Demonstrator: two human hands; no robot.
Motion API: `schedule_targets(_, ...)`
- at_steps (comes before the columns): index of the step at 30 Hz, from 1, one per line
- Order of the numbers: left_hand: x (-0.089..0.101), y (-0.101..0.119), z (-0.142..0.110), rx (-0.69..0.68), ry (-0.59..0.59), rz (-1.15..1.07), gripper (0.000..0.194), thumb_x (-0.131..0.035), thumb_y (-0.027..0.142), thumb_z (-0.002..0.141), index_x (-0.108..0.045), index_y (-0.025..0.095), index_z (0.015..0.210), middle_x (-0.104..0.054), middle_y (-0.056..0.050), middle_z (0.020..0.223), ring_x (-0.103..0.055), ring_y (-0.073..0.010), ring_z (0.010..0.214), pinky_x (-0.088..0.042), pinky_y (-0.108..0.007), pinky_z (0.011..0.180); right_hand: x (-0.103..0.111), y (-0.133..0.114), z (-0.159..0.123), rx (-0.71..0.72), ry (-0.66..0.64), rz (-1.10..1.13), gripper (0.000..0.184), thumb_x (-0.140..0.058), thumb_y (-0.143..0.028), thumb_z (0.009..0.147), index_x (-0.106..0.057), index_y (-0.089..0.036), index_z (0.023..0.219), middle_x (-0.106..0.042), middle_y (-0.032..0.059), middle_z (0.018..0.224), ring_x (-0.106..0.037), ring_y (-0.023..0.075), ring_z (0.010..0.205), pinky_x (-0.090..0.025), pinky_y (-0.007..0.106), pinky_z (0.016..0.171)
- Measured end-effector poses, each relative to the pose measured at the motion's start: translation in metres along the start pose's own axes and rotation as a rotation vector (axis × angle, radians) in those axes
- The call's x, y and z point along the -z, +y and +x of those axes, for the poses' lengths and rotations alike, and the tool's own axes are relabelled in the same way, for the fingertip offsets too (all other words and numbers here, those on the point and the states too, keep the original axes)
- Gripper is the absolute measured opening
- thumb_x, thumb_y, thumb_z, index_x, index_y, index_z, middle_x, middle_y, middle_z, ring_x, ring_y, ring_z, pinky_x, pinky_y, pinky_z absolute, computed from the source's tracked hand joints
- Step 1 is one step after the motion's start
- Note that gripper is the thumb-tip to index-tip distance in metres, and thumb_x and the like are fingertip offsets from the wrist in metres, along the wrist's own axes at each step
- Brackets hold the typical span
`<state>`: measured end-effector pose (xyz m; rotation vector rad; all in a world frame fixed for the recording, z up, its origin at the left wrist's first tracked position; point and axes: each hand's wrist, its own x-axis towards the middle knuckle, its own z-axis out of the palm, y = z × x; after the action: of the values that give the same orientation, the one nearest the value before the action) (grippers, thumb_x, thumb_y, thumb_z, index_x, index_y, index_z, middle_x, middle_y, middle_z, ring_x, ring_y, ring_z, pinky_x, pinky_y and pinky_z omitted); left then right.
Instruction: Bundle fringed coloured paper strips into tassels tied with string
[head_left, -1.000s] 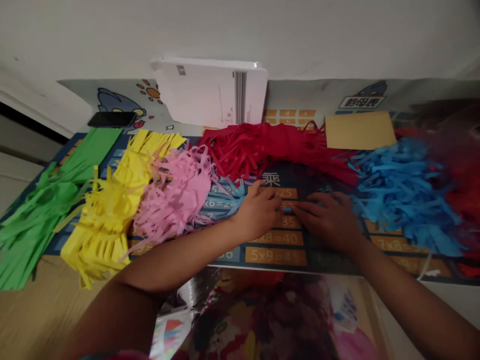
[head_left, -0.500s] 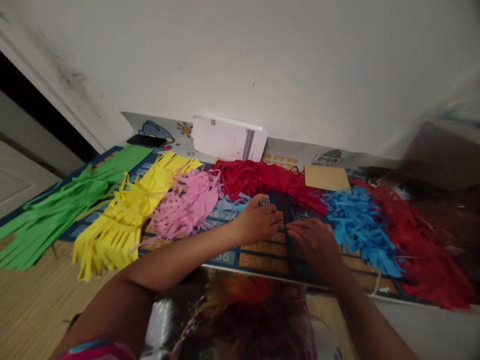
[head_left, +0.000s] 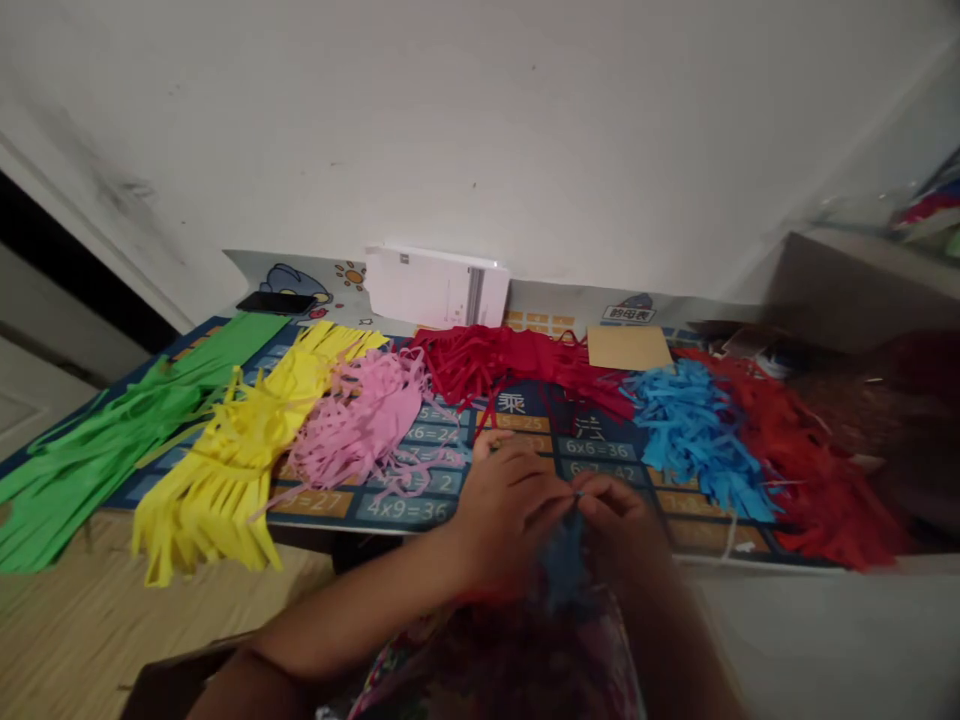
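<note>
My left hand (head_left: 506,505) and my right hand (head_left: 619,515) meet in front of the table edge, fingertips pinched close together. Between them a fringed strip of blue paper (head_left: 564,560) hangs down, its top end in both pinches; its lower part is blurred. Behind my hands lie bunches of fringed paper: pink (head_left: 367,415) and yellow (head_left: 247,430) on the left, dark red (head_left: 510,360) at the back. To the right are a blue bunch (head_left: 697,435) and a red bunch (head_left: 810,470).
Green fringed paper (head_left: 142,420) lies at the far left, near a black phone (head_left: 276,302). A white box (head_left: 435,288) leans on the wall. A tan paper square (head_left: 628,348) lies by the blue bunch. The table mat (head_left: 405,508) shows multiplication sums. A grey box (head_left: 847,290) stands at right.
Both hands have come nearer to me, off the mat, and closed together. The blue strip that lay by my left hand now hangs between them. The view has shifted slightly.
</note>
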<state>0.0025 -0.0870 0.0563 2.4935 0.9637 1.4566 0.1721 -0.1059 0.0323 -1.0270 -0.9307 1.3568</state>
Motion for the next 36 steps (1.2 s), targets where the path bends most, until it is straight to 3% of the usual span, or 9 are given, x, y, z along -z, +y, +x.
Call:
schedule_targets(3,-0.009,0.005,-0.013,0.117,0.058,-0.138,0.015,-0.061,0.026,0.094,-0.07,0.022,0.083,-0.074,-0.001,0.077,-0.067,-0.0155,0.076,-0.045,-0.038,0.09,-0.005,0.009,-0.004,0.002,0.071,0.061,0.026,-0.09,-0.038,0.057,-0.074,-0.025,0.072,-0.061,-0.0016,0.069,-0.045,0.0093,0.051,-0.039,0.022,0.047)
schedule_targets(7,-0.015,0.001,-0.018,0.151,0.068,-0.239,0.009,-0.064,0.022,0.091,-0.071,0.022,0.086,-0.074,0.0,0.079,-0.068,-0.0156,0.078,-0.045,-0.038,0.092,-0.007,0.013,-0.006,0.091,0.029,0.051,0.019,-0.087,-0.035,0.064,-0.071,-0.023,0.065,-0.057,-0.0017,0.069,-0.049,0.0106,0.057,-0.042,0.023,0.054)
schedule_targets(12,-0.016,-0.012,-0.015,0.188,0.037,-0.307,0.006,-0.068,0.022,0.09,-0.072,0.023,0.085,-0.075,0.001,0.079,-0.069,-0.0154,0.077,-0.05,-0.034,0.086,0.004,0.009,0.009,0.245,-0.059,-0.216,0.015,-0.075,-0.035,0.079,-0.071,-0.025,0.069,-0.06,-0.0006,0.07,-0.056,0.0148,0.067,-0.046,0.027,0.063)
schedule_targets(14,-0.016,-0.016,-0.015,0.283,0.028,-0.38,0.009,-0.067,0.021,0.089,-0.072,0.022,0.082,-0.075,0.0,0.077,-0.069,-0.0163,0.077,-0.052,-0.033,0.081,0.026,0.002,0.04,0.337,-0.061,-0.58,0.016,-0.065,-0.036,0.087,-0.073,-0.026,0.077,-0.067,0.0015,0.079,-0.062,0.0176,0.078,-0.05,0.03,0.073)
schedule_targets(16,-0.015,-0.019,-0.016,0.416,-0.001,-0.485,0.01,-0.066,0.022,0.089,-0.071,0.022,0.08,-0.074,-0.002,0.077,-0.069,-0.0172,0.077,-0.054,-0.03,0.075,0.059,-0.008,0.083,0.399,0.107,-1.078,0.024,-0.053,-0.037,0.093,-0.074,-0.025,0.089,-0.073,0.0042,0.094,-0.066,0.0197,0.09,-0.051,0.034,0.084)
schedule_targets(21,-0.014,-0.023,-0.028,0.581,-0.047,-0.558,0.009,-0.067,0.023,0.085,-0.072,0.023,0.077,-0.073,-0.001,0.076,-0.069,-0.0183,0.078,-0.053,-0.03,0.076,0.156,-0.031,0.166,0.272,0.249,-1.439,0.025,-0.052,-0.023,0.084,-0.076,-0.017,0.086,-0.075,0.0147,0.095,-0.067,0.0278,0.091,-0.05,0.041,0.084)
schedule_targets(26,-0.018,-0.026,-0.034,0.625,-0.084,-0.57,0.009,-0.065,0.025,0.084,-0.07,0.023,0.077,-0.073,-0.001,0.076,-0.068,-0.0181,0.077,-0.051,-0.029,0.073,0.206,-0.042,0.18,0.146,0.182,-1.668,0.024,-0.056,-0.025,0.084,-0.079,-0.023,0.09,-0.077,0.0078,0.098,-0.069,0.024,0.087,-0.051,0.034,0.076)
schedule_targets(30,-0.022,-0.025,-0.032,0.713,-0.183,-0.619,0.014,-0.057,0.028,0.087,-0.065,0.021,0.079,-0.071,-0.003,0.078,-0.066,-0.0185,0.076,-0.048,-0.029,0.071,0.209,-0.038,0.181,0.094,0.133,-1.778,0.023,-0.06,-0.033,0.087,-0.08,-0.025,0.096,-0.077,0.0053,0.105,-0.069,0.0216,0.088,-0.049,0.03,0.072)
schedule_targets(36,-0.03,-0.022,-0.033,0.881,-0.227,-0.791,0.019,-0.047,0.033,0.093,-0.053,0.021,0.08,-0.059,0.001,0.067,-0.054,-0.014,0.061,-0.043,-0.027,0.062,0.186,-0.03,0.176,0.113,0.132,-1.926,0.024,-0.056,-0.027,0.088,-0.078,-0.022,0.095,-0.074,0.0118,0.109,-0.068,0.0232,0.089,-0.043,0.03,0.066)
